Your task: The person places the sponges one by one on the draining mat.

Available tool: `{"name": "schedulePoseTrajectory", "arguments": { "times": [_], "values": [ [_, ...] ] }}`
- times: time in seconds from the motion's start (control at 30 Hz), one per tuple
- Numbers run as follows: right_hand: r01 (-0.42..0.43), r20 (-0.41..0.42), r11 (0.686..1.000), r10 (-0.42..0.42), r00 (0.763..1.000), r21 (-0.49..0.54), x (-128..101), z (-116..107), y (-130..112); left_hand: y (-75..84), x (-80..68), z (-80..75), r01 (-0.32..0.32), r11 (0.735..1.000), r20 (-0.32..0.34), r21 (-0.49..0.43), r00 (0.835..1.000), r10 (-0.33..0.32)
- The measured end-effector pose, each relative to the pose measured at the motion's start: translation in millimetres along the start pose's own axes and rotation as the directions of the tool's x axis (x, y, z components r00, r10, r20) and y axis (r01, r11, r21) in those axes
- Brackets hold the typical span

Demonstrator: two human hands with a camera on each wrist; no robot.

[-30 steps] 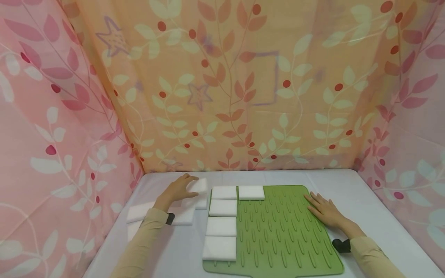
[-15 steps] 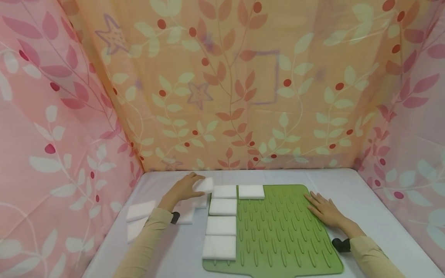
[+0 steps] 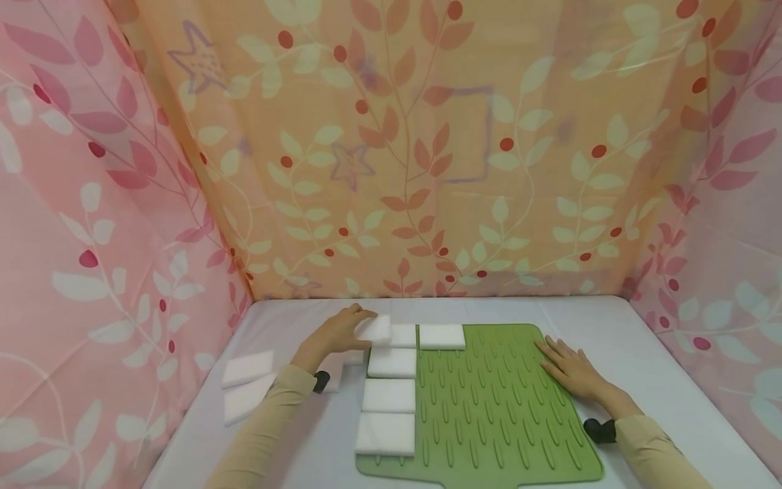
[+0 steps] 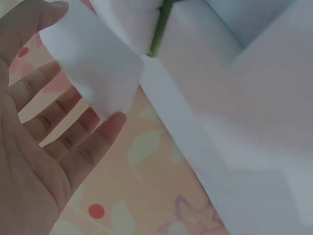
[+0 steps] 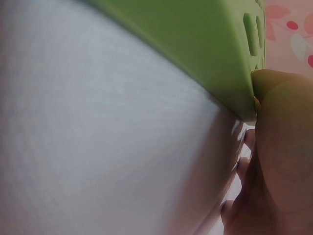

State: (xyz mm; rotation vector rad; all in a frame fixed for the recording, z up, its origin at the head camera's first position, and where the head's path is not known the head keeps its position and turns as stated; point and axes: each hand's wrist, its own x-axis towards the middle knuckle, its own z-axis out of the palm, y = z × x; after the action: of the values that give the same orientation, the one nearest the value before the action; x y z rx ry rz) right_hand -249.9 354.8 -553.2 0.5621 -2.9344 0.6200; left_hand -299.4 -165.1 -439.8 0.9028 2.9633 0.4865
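Starting closest to the camera: two beige sleeves come in from the bottom edge, each with a small black wrist-mounted thing on it. A green mat [image 3: 501, 407] with raised ridges lies on the white table [image 3: 641, 353], and its near left corner has a white sponge block [image 3: 385, 434] sitting on it. Going away from the viewer up the mat's left edge there are two more white blocks, one [image 3: 388, 396] right behind the first and another [image 3: 392, 363] behind that, all lined up in a column.

Off to the left on the bare table are two loose white pieces [image 3: 246, 380], well apart from the mat.

The right hand [image 3: 568, 370] lies flat on the mat's right edge, fingers straight and spread, holding nothing. In the right wrist view, the mat edge is touching that hand.

Further back, the left hand [image 3: 339, 333] pinches a white sponge block [image 3: 375, 329] between thumb and fingers, right at the far left corner of the mat, over the block lying there. The left wrist view shows the fingers [image 4: 58, 132] behind the piece. Another white block [image 3: 442, 337] lies on the far edge just beside it.

Behind everything hangs a leaf-print curtain [image 3: 391, 149], orange at the back, pink at the sides.
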Motion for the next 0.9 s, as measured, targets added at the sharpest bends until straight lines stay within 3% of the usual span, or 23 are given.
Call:
{"name": "schedulePoseTrajectory", "arguments": {
  "times": [0.2, 0.43, 0.9],
  "values": [
    [0.02, -0.049, 1.0, -0.02, 0.999, 0.001, -1.2, -3.4, -7.8, 10.4, 7.1, 4.5, -0.043, 0.998, 0.014, 0.04, 0.999, 0.043],
    [-0.017, -0.002, 1.0, 0.017, 1.0, -0.017, -2.5, -6.4, -13.0, 26.5, 14.2, 6.7, -0.073, 0.996, 0.053, 0.046, 0.996, 0.071],
    [-0.016, 0.002, 1.0, 0.016, 1.0, -0.024, -1.2, -11.5, -15.9, 45.2, 29.0, 22.6, -0.108, 0.988, 0.077, 0.113, 0.992, 0.1]
  ]
}}
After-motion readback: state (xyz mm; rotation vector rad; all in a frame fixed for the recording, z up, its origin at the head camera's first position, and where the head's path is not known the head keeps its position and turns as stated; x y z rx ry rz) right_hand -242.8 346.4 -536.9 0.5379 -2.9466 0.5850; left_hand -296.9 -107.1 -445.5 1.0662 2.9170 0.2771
